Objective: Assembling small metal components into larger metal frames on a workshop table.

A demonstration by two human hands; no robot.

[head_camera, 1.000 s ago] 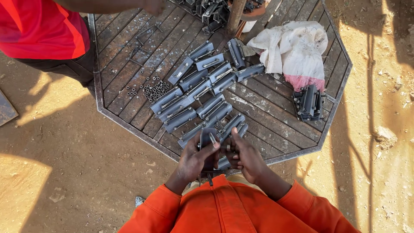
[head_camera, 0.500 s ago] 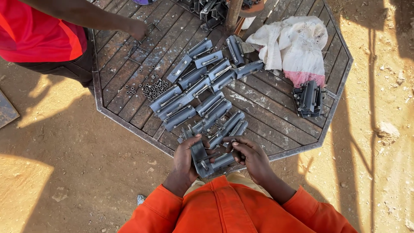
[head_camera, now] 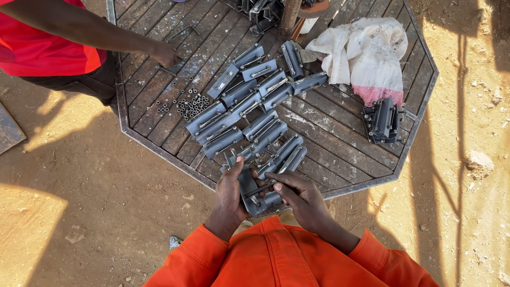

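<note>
Grey steel bracket (head_camera: pixel 249 187) between my hands, orange sleeves (head_camera: pixel 276 255) below. Table (head_camera: pixel 340 130) at twelve o'clock: weathered brown slats, grey rim. Cloth (head_camera: pixel 366 53) at one o'clock: off-white, pink edge. Co-worker's shirt (head_camera: pixel 32 48) at ten o'clock: red.

one view only, from the head, looking almost straight down over the person's own orange sleeves (head_camera: pixel 276 255). the wooden octagonal table (head_camera: pixel 340 133) fills the upper middle, its near edge close below the camera, the far side running out past the top edge. sandy ground (head_camera: pixel 79 186) frames it left, right and below. no second view shares the scene.
</note>
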